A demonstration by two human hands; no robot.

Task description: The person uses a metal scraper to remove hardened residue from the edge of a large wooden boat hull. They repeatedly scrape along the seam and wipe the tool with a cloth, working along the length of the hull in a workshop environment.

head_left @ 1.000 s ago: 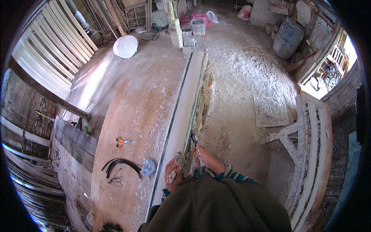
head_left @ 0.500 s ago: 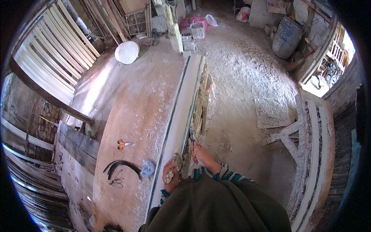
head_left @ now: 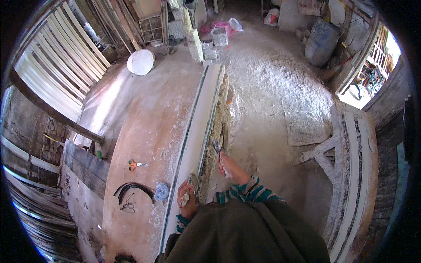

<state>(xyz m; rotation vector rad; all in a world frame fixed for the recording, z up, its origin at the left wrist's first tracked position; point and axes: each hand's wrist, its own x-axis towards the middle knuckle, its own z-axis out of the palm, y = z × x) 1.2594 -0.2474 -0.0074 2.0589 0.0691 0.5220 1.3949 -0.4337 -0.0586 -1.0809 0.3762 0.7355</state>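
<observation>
A long white plaster moulding (head_left: 191,140) with dark green edges runs away from me along the bench. My left hand (head_left: 187,200) rests over its near end, fingers wrapped round a plaster-caked tool (head_left: 192,179) whose full shape is hidden. To the right, my right hand (head_left: 232,168) grips a narrow scraper (head_left: 216,146) with a dark blade and a white-crusted handle. The blade points up and left, near the rough plaster-crusted side of the bench (head_left: 214,118); whether it touches cannot be seen.
On the wooden board (head_left: 131,232) to the left lie orange-handled scissors (head_left: 135,165), black curved strips (head_left: 131,187) and a bluish crumpled lump (head_left: 162,191). A dusty trestle (head_left: 326,153) holding long strips stands at right. Farther off are a blue barrel (head_left: 321,46) and a white round disc (head_left: 140,62).
My right hand with the scraper has moved slightly forward and away from the moulding. My left hand keeps its grip near the same spot. The whole view has shifted a little.
</observation>
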